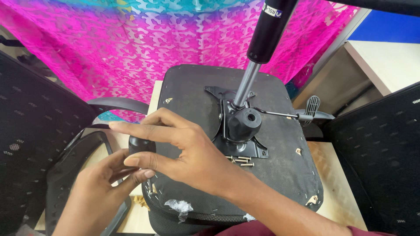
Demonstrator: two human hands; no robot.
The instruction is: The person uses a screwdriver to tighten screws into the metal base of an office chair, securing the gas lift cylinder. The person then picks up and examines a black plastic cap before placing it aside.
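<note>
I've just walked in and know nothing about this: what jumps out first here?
A bright pink patterned cloth fills the background. In the middle lies an upturned black office chair seat with its black metal gas cylinder sticking up. Both hands, left and right, rest at the seat's left edge by a black plastic armrest.

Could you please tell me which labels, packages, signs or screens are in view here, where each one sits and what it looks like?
Label: one small white sticker with dark print, on the black gas-lift cylinder that rises from the upturned chair seat, at the top of the view.
No packages, signs or screens are in view.
</note>
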